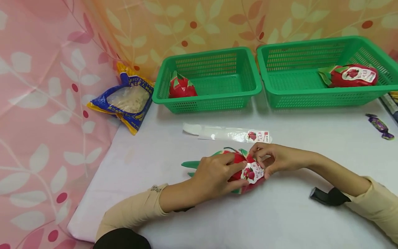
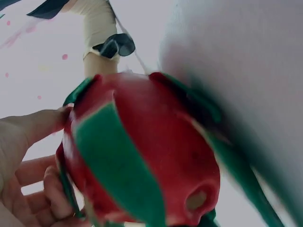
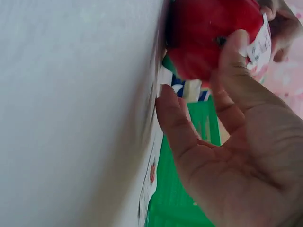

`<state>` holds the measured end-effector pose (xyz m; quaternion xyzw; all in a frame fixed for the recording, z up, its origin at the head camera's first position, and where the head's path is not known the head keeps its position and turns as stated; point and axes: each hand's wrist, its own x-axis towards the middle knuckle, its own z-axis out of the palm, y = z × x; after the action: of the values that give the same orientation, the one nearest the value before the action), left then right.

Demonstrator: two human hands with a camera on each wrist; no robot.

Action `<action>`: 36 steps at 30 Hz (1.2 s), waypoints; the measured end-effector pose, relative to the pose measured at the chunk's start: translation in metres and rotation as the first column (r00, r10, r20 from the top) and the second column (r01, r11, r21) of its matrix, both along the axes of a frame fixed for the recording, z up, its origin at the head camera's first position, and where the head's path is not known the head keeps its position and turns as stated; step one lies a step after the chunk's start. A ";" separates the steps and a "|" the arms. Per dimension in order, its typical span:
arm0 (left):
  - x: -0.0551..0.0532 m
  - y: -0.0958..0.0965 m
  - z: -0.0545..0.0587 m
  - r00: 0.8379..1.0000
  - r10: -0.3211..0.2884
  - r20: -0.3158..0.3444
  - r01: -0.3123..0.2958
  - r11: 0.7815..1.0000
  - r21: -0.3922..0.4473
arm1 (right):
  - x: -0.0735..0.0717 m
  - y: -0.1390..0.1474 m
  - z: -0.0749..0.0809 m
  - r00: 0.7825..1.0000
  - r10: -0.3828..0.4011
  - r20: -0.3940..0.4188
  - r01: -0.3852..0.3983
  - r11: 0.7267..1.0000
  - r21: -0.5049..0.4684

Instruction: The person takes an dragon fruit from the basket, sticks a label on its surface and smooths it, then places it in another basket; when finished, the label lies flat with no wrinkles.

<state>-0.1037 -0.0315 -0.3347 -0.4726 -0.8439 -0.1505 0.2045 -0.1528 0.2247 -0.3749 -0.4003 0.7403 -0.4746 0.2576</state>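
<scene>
Jointly, a dragon fruit (image 1: 238,158) is held on the table (image 1: 280,216) between two grips: its body is grasped by the left grip (image 1: 217,175), its end by the right grip (image 1: 276,158), beside a white label (image 1: 252,172). Beyond both, a transparent strip (image 1: 222,133) is laid.

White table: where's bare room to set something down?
Bare table: left, between pasta bag and left sleeve; near side, between both sleeves; right, between right forearm and candy. Crowded: around the dragon fruit, left hand, right hand and label strip; the back, with green baskets.
</scene>
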 end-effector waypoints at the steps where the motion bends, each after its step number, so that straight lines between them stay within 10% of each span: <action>1: -0.001 -0.001 0.001 1.000 -0.010 0.012 0.010 1.000 -0.003 | -0.001 0.001 0.002 1.000 0.001 -0.030 0.000 1.000 0.012; 5: -0.010 -0.009 0.007 0.984 -0.079 0.159 0.074 0.997 0.036 | -0.003 0.003 0.011 0.995 -0.002 -0.103 0.002 1.000 0.002; 11: -0.024 -0.025 0.011 0.913 -0.184 0.364 0.117 0.973 0.197 | -0.001 -0.002 0.018 0.996 -0.055 -0.072 0.048 0.995 -0.086; 15: -0.042 -0.038 0.016 0.883 -0.161 0.441 0.034 0.959 0.283 | 0.008 -0.010 0.024 0.977 -0.182 -0.108 0.178 0.983 -0.047; 18: -0.066 -0.048 0.017 0.813 -0.137 0.566 -0.102 0.923 0.370 | 0.018 -0.019 0.026 0.954 -0.257 -0.157 0.261 0.965 0.000; 24: -0.117 -0.068 0.008 0.610 -0.208 0.765 -0.369 0.780 0.506 | 0.037 -0.036 0.022 0.914 -0.304 -0.268 0.334 0.940 0.074; 30: -0.158 -0.082 -0.006 0.419 -0.445 0.792 -0.598 0.520 0.609 | 0.047 -0.052 0.021 0.876 -0.284 -0.389 0.352 0.929 0.113; 34: -0.170 -0.088 -0.012 0.360 -0.517 0.777 -0.686 0.418 0.596 | 0.047 -0.058 0.021 0.874 -0.274 -0.401 0.337 0.937 0.094; 36: -0.173 -0.090 -0.014 0.349 -0.517 0.782 -0.706 0.404 0.582 | 0.046 -0.059 0.021 0.871 -0.261 -0.416 0.323 0.943 0.083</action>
<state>-0.2771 -0.1216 -0.3485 -0.0321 -0.5921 -0.8009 -0.0835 -0.1063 0.1652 -0.3538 -0.3513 0.8627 -0.3593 0.0557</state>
